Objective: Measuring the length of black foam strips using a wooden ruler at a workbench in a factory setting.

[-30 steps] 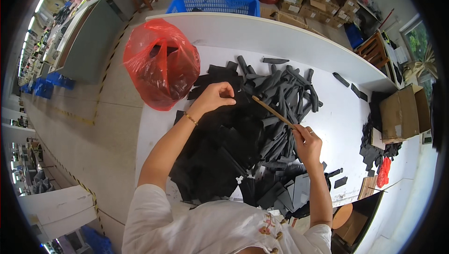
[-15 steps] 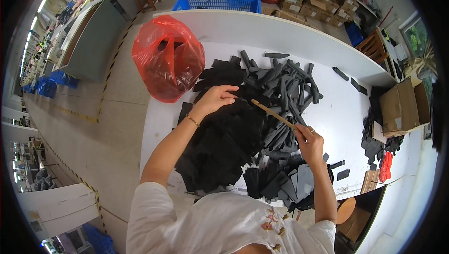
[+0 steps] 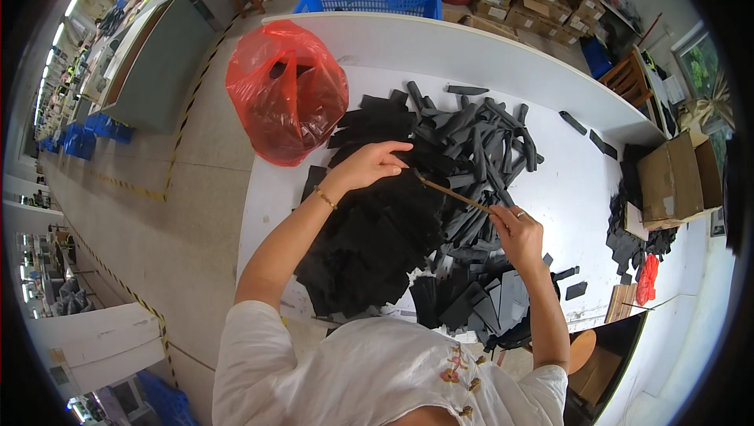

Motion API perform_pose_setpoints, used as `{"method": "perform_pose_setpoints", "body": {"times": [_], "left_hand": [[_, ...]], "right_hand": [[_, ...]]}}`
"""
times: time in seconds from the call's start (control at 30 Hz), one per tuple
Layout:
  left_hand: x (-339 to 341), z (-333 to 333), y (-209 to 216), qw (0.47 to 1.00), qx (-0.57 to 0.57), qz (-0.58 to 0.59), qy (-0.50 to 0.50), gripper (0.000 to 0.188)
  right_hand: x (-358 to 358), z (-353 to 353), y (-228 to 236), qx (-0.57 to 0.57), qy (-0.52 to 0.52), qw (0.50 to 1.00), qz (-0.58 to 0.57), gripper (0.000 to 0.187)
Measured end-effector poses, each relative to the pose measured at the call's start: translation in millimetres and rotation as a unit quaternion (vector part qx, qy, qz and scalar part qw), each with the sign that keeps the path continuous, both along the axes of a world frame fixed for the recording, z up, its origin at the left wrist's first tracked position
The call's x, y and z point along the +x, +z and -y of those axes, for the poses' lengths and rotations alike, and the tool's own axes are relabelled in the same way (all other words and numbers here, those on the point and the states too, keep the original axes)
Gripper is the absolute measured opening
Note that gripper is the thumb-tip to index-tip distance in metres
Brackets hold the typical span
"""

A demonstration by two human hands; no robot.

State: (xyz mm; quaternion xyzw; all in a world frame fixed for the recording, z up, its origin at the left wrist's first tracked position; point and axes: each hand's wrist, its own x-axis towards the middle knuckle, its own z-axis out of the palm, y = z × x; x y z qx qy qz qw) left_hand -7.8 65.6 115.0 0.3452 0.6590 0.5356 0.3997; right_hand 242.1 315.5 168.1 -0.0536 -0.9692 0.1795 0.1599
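On the white table [image 3: 565, 206]: a broad pile of flat black pieces [image 3: 369, 245], left of centre. Touching its right side, a heap of rolled dark tubes [image 3: 479, 143]. Beyond the pile, far left corner: 1 red plastic bag [image 3: 287, 108]. Right end: 1 cardboard box [image 3: 667, 179], open. Left hand [image 3: 366, 167] over the pile, thumb and index finger spread; contact with the pieces below cannot be told. Right hand [image 3: 518, 237] pinches the near end of 1 thin brown stick [image 3: 455, 195]. Stick slants across the tubes; its far tip lies near the left fingertips.
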Motion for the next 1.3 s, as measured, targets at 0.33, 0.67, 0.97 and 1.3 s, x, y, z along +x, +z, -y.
{"method": "perform_pose_setpoints", "body": {"times": [0.33, 0.67, 0.97, 1.3], "left_hand": [[83, -32, 36, 0.853, 0.136, -0.504, -0.005, 0.056], [124, -21, -27, 0.727, 0.302, 0.477, 0.390, 0.024], [92, -15, -2, 0.748, 0.253, 0.400, 0.465, 0.024], [42, 13, -12, 0.738, 0.316, 0.351, 0.482, 0.032]], "right_hand": [[-33, 68, -55, -0.250, 0.034, 0.967, -0.024, 0.020], [-48, 149, -69, -0.292, -0.045, 0.953, -0.074, 0.028], [4, 172, -82, -0.315, -0.118, 0.940, 0.049, 0.014], [147, 141, -95, -0.343, -0.037, 0.927, 0.147, 0.012]]}}
